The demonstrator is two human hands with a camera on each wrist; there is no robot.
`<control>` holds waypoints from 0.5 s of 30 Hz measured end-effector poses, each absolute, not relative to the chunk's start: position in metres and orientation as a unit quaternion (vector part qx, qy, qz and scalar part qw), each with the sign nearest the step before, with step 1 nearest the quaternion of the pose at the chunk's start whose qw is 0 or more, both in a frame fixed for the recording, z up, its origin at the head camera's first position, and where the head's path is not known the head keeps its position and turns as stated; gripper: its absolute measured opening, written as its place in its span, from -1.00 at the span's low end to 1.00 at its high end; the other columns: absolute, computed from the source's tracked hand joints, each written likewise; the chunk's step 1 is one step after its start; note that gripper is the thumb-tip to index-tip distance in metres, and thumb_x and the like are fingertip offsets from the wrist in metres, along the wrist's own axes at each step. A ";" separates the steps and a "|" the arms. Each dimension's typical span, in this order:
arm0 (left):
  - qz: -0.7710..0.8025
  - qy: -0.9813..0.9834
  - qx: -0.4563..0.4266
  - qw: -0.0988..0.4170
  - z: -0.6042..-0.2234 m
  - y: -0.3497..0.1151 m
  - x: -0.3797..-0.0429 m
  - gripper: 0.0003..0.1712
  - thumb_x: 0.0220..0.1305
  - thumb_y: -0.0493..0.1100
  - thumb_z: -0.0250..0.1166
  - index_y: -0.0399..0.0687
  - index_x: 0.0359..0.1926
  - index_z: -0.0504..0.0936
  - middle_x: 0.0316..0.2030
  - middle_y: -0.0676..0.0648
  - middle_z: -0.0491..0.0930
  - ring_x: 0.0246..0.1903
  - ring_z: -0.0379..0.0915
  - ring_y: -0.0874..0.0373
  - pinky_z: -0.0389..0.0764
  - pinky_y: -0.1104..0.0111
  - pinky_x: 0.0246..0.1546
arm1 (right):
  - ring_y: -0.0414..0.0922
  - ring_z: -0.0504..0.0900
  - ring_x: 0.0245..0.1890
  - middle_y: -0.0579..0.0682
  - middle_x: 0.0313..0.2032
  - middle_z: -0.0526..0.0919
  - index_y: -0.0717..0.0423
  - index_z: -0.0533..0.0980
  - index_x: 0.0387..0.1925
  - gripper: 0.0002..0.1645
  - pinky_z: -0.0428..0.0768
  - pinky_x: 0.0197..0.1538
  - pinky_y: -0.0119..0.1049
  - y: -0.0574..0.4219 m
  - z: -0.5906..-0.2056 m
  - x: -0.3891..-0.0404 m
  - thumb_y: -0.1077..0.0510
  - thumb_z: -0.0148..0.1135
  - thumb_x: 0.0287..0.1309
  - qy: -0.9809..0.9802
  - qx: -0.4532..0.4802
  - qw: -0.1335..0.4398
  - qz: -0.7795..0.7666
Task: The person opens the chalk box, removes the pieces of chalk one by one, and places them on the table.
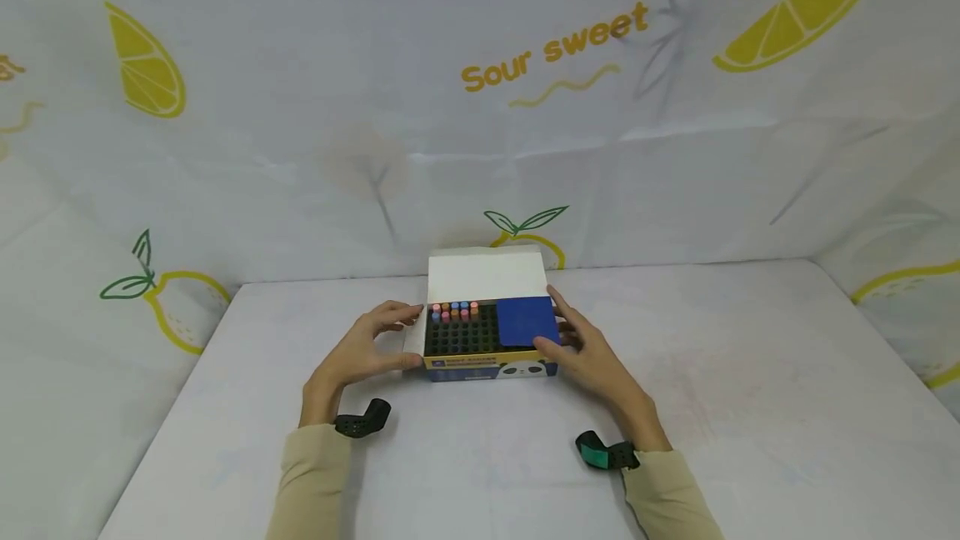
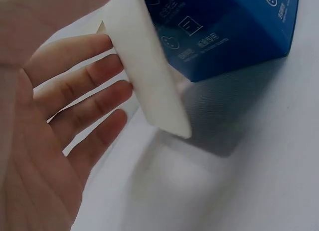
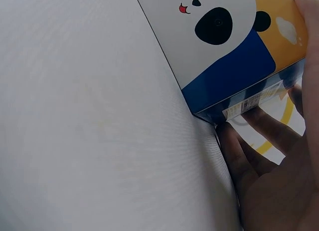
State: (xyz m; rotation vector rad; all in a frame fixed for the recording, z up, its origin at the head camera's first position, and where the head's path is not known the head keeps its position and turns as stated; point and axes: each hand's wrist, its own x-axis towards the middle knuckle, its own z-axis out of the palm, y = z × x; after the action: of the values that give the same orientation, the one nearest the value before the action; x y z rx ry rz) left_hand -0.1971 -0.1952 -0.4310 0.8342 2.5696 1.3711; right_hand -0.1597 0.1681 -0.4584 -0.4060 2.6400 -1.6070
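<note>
A marker box [image 1: 463, 362] with a panda on its front stands on the table, its white lid raised at the back. Capped markers [image 1: 454, 312] in several colours fill the rear left of a black holder with round holes [image 1: 461, 342]. A blue flap [image 1: 527, 322] covers the holder's right part. My left hand [image 1: 369, 346] touches the white side flap [image 2: 147, 66], folded outward at the box's left end, with fairly straight fingers. My right hand [image 1: 592, 354] holds the right end, thumb by the blue flap's near corner, fingers along the side.
The box stands on a white table [image 1: 735, 407], close to its back edge. Behind hangs a white cloth [image 1: 300, 123] printed with lemons and lettering. A black strap device [image 1: 363, 419] is on the left wrist, and a black-and-green device [image 1: 606, 451] is on the right.
</note>
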 end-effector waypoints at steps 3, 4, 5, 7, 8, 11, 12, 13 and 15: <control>0.503 0.810 0.293 0.075 -0.438 -0.192 -0.197 -0.14 0.14 -0.23 0.54 -0.22 0.44 0.40 0.26 -0.29 0.48 0.19 0.47 -0.01 0.53 -0.01 0.29 | 0.19 0.54 0.23 0.34 0.42 0.35 -0.15 -0.02 0.64 -0.02 0.53 0.26 0.11 0.168 -0.459 -0.160 0.04 0.28 0.36 0.846 -0.132 0.010 -0.516; 0.519 0.798 0.295 0.078 -0.441 -0.191 -0.196 -0.13 0.16 -0.25 0.52 -0.23 0.46 0.37 0.26 -0.31 0.46 0.19 0.47 0.06 0.54 0.04 0.29 | 0.19 0.54 0.23 0.34 0.42 0.35 -0.15 -0.02 0.64 -0.02 0.53 0.26 0.11 0.168 -0.459 -0.160 0.04 0.28 0.36 0.846 -0.133 0.010 -0.516; 0.537 0.786 0.294 0.081 -0.444 -0.190 -0.195 -0.11 0.18 -0.26 0.50 -0.23 0.49 0.33 0.27 -0.33 0.43 0.20 0.46 0.14 0.55 0.10 0.30 | 0.19 0.54 0.23 0.34 0.42 0.34 -0.14 -0.02 0.64 -0.01 0.53 0.26 0.11 0.168 -0.459 -0.160 0.04 0.28 0.36 0.845 -0.135 0.010 -0.517; 0.570 0.765 0.287 0.081 -0.449 -0.186 -0.192 -0.07 0.21 -0.26 0.48 -0.20 0.53 0.25 0.27 -0.34 0.40 0.19 0.44 0.26 0.57 0.24 0.28 | 0.20 0.54 0.23 0.34 0.42 0.34 -0.14 -0.02 0.64 -0.01 0.53 0.26 0.11 0.168 -0.459 -0.160 0.04 0.28 0.36 0.845 -0.137 0.009 -0.517; 0.585 0.756 0.284 0.076 -0.452 -0.183 -0.191 -0.07 0.22 -0.27 0.46 -0.20 0.55 0.22 0.26 -0.35 0.38 0.19 0.43 0.29 0.57 0.29 0.26 | 0.20 0.54 0.23 0.34 0.42 0.34 -0.14 -0.01 0.64 -0.01 0.53 0.25 0.11 0.167 -0.459 -0.160 0.04 0.29 0.36 0.845 -0.137 0.008 -0.517; 0.610 0.742 0.276 0.044 -0.460 -0.172 -0.188 -0.10 0.27 -0.31 0.39 -0.19 0.55 0.19 0.27 -0.35 0.35 0.15 0.40 0.30 0.57 0.44 0.14 | 0.20 0.53 0.24 0.33 0.42 0.34 -0.16 -0.01 0.64 -0.01 0.53 0.27 0.12 0.168 -0.458 -0.160 0.04 0.29 0.36 0.847 -0.134 0.006 -0.514; 0.614 0.740 0.272 0.029 -0.463 -0.169 -0.187 -0.13 0.27 -0.32 0.37 -0.19 0.55 0.21 0.29 -0.35 0.35 0.13 0.40 0.29 0.56 0.46 0.11 | 0.20 0.52 0.25 0.33 0.42 0.34 -0.16 -0.01 0.64 -0.01 0.52 0.27 0.12 0.168 -0.458 -0.160 0.03 0.29 0.36 0.848 -0.133 0.007 -0.513; 0.615 0.741 0.268 0.012 -0.465 -0.165 -0.186 -0.16 0.28 -0.33 0.36 -0.20 0.53 0.23 0.29 -0.36 0.35 0.11 0.39 0.27 0.56 0.46 0.07 | 0.21 0.52 0.25 0.33 0.42 0.34 -0.16 -0.01 0.64 -0.01 0.52 0.27 0.13 0.168 -0.459 -0.160 0.04 0.29 0.36 0.848 -0.133 0.007 -0.513; 0.611 0.748 0.258 -0.014 -0.468 -0.157 -0.183 -0.19 0.28 -0.31 0.34 -0.20 0.51 0.26 0.30 -0.35 0.36 0.07 0.39 0.25 0.54 0.45 0.05 | 0.21 0.52 0.25 0.34 0.42 0.34 -0.15 -0.02 0.64 -0.01 0.52 0.27 0.13 0.168 -0.459 -0.160 0.04 0.29 0.36 0.848 -0.133 0.008 -0.513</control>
State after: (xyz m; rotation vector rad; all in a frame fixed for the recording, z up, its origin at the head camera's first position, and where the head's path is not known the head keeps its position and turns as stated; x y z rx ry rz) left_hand -0.1834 -0.1572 -0.4683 0.8166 2.3718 1.9362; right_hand -0.1596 0.1685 -0.4588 -0.4154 2.6505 -1.6055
